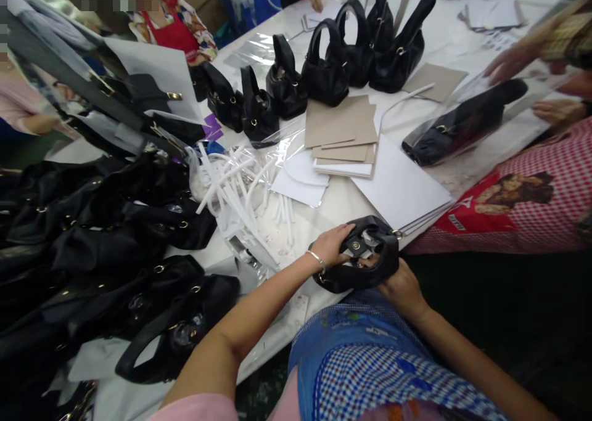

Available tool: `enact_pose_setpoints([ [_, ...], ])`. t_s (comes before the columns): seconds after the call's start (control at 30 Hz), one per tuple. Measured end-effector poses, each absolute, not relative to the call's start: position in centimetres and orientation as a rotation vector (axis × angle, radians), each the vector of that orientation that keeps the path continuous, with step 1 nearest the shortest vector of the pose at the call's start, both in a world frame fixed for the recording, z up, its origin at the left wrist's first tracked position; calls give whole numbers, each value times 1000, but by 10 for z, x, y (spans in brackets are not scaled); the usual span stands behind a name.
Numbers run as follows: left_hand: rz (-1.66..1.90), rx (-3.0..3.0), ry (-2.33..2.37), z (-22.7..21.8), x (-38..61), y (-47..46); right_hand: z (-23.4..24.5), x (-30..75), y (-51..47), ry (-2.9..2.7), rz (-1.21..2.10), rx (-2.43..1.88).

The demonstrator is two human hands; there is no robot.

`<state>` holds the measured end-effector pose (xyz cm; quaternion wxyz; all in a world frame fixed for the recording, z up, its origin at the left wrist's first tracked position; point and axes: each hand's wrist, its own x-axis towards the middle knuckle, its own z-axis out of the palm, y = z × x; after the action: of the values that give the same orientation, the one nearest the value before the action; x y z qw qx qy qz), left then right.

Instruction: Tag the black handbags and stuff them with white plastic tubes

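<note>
A small black handbag [386,270] is held at the table's near edge, its mouth facing up. Inside its opening a round gold snap and some pale lining or filling show. My left hand [330,246], with a bracelet at the wrist, grips the bag's left side, its thumb reaching toward the opening. On the near right side, my right hand [403,288] holds the bag. Its fingers are partly hidden by the bag and handle. Just beyond the bag lie white sheets [402,180].
Several finished-looking black handbags [326,69] stand at the back. Brown cards [340,122] and white tubes [240,180] lie mid-table. More black bags [106,242] are heaped at left. At right a co-worker's hands [518,57] handle a bag in clear plastic [467,122].
</note>
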<state>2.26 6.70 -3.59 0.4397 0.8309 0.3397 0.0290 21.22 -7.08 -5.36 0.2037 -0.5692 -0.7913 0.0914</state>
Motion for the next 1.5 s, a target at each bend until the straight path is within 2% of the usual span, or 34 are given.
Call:
enact_pose_setpoints([
  [0.17,128,1763,858,-28,7,69,-50,214,-72,-2216,281,-1584],
  [0.37,317,1856,1162,-29,25,54,-49,213,-63,-2115,368,-1603],
  [0.53,337,1937,1152,-36,27,43,-59,215,-71,-2062,584,-1668],
  [0.9,298,1857,1018,-31,19,42,-44,200,-59,-1884,702,-1931],
  [1.27,270,1763,1034,-25,15,42,-39,194,-46,-1801,683,-2050],
  [1.5,355,1730,1086,-18,13,40,-39,203,-49,-1868,719,-1833],
])
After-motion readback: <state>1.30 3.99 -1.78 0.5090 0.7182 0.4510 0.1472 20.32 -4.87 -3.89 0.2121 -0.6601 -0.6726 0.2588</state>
